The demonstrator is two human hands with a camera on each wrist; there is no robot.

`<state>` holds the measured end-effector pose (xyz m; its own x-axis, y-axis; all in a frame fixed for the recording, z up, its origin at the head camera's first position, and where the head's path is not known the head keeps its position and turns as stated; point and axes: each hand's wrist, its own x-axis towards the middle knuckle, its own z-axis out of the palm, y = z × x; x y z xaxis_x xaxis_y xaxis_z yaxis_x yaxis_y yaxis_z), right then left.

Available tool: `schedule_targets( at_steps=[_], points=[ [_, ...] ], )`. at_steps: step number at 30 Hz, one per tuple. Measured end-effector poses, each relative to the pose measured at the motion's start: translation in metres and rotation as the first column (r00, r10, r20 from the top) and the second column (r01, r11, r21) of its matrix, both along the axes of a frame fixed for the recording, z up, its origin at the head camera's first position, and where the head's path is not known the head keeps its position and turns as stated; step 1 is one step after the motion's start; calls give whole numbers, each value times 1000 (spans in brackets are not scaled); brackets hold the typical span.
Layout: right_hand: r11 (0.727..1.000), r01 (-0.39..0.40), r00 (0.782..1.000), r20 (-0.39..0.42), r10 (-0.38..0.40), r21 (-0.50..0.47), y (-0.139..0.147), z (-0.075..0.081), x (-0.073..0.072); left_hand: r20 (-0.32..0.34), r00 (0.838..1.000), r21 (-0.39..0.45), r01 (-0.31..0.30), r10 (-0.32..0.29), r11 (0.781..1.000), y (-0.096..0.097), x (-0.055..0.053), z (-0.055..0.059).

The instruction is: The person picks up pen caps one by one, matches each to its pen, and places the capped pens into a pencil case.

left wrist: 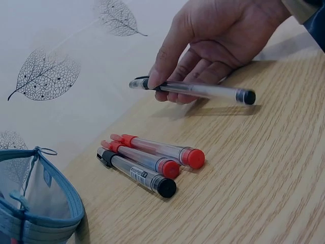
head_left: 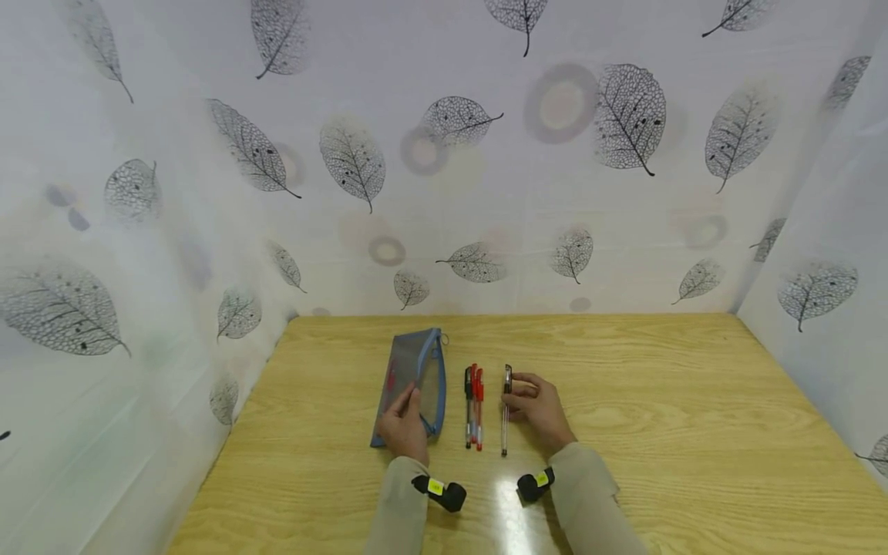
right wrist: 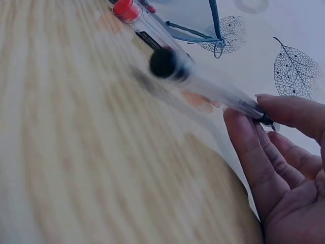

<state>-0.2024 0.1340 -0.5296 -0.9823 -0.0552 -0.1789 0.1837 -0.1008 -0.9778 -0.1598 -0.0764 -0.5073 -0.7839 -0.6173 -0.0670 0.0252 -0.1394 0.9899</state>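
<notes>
Between thumb and fingers, my right hand (head_left: 544,412) pinches a black-capped gel pen (head_left: 505,420) near its cap. The pen is held above the table, with its shadow below it in the left wrist view. My left hand (head_left: 405,432) grips the near side of a blue-edged mesh pencil pouch (head_left: 409,356), whose zipped mouth gapes to the right. Between the pouch and the right hand lie another black gel pen (left wrist: 137,172) and two red gel pens (left wrist: 144,156), side by side. The left hand is out of sight in the left wrist view.
Everything rests on a wood-grain table (head_left: 666,432). A white curtain with leaf prints (head_left: 479,177) stands along the table's back and sides. Black wrist cameras (head_left: 444,493) are strapped at both sleeves. Something red shows through the pouch mesh.
</notes>
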Motion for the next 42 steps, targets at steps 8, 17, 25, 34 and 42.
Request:
schedule_targets(
  at_steps=[8,17,25,34,42],
  points=[
    [1000,-2,1000,-3,2,-16,0,1,1,5,1000,-5,8,-8,1000,-1,-1,-1],
    [999,-39,999,-29,39,-18,-13,10,-3,-1,1000,4,5,-5,1000,-2,-3,-1],
    [993,-121,991,-61,120,-11,-42,27,-9,6,1000,-1,3,-3,1000,-1,-1,0],
    [986,-163,983,-74,166,37,-75,49,-22,24,1000,-2,9,-9,1000,0,-1,1],
    [987,-137,990,-33,141,88,-100,41,-37,29,1000,-12,-3,3,1000,1,-1,2]
  ],
)
